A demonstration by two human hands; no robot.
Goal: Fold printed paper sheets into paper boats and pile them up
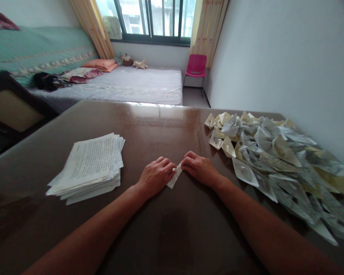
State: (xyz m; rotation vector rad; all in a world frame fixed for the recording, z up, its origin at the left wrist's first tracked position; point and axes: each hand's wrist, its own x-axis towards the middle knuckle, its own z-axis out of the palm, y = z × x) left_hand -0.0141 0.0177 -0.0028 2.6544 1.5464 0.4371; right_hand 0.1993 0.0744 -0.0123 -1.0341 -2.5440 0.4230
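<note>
A small folded piece of printed paper (175, 178) lies slanted on the brown table between my hands. My left hand (157, 173) grips its left side, thumb and fingers pressed together on it. At its upper right end, my right hand (199, 167) pinches the paper with curled fingers. Part of the paper is hidden under the fingers of both hands. To the left sits a stack of printed sheets (88, 162), its edges uneven. On the right is a large heap of folded paper boats (271, 147), in white and yellowish paper.
The glossy table (149, 130) reflects the window (160, 19). A dark-framed chair (15, 109) stands at the left edge. Beyond the table are a bed (149, 84) with pillows and soft toys, and a pink chair (196, 67). A white wall (275, 57) borders the right side.
</note>
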